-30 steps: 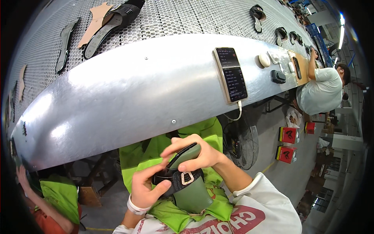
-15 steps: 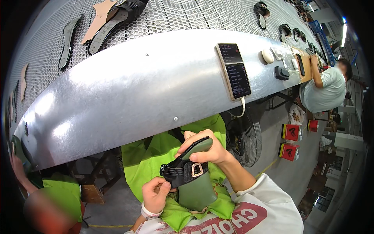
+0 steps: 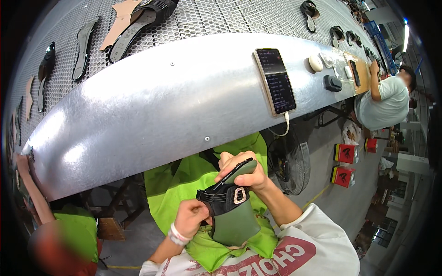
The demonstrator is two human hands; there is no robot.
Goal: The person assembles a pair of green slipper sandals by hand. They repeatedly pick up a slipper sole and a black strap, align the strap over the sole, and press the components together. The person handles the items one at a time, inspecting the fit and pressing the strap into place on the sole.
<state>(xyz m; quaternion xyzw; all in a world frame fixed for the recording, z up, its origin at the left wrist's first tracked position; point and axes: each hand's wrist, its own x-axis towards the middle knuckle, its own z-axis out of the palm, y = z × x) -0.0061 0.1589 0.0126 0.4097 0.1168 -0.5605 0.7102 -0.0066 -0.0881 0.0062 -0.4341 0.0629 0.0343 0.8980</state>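
Two bare hands were at a green shoe form [image 3: 235,227] with a black strap [image 3: 220,198] around it, above a green apron [image 3: 172,186]. The right hand [image 3: 257,179] gripped the form's upper end, its thumb in front and its fingers behind. The left hand [image 3: 189,217] had moved from the upper part of the strap down to its left edge; the fingers were curled together there, but I could not tell whether they pinched it, because the tips were partly hidden. This change uncovered the strap's pleats, so the attention had probably passed to that edge. Farther lay a metal table [image 3: 152,115] with a phone [image 3: 275,82]; beyond, on the mesh surface [image 3: 207,18], another black sandal [image 3: 47,62] had newly appeared at left
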